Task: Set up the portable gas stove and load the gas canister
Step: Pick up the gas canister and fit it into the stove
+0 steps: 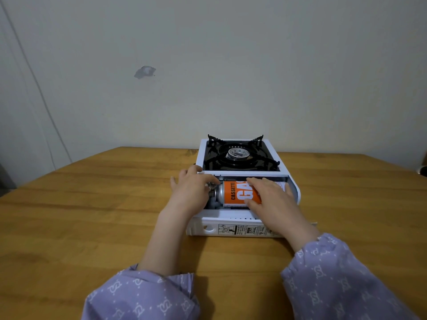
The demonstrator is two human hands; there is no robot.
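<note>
A white portable gas stove (290, 181) stands on the wooden table (92, 204), its black burner and pan support (238, 154) at the far end. The near canister compartment is uncovered, and its white lid (233, 228) lies folded down toward me. An orange and silver gas canister (235, 195) lies on its side inside, nozzle to the left. My right hand (272, 199) grips the canister body from above. At the compartment's left end my left hand (191, 188) rests with its fingertips at the canister's nozzle and the stove's metal connector; its fingers are partly hidden.
A pale wall rises just behind the table's far edge. A dark object (422, 169) shows at the right edge of the frame. Bare tabletop stretches to the left of the stove and in front of it.
</note>
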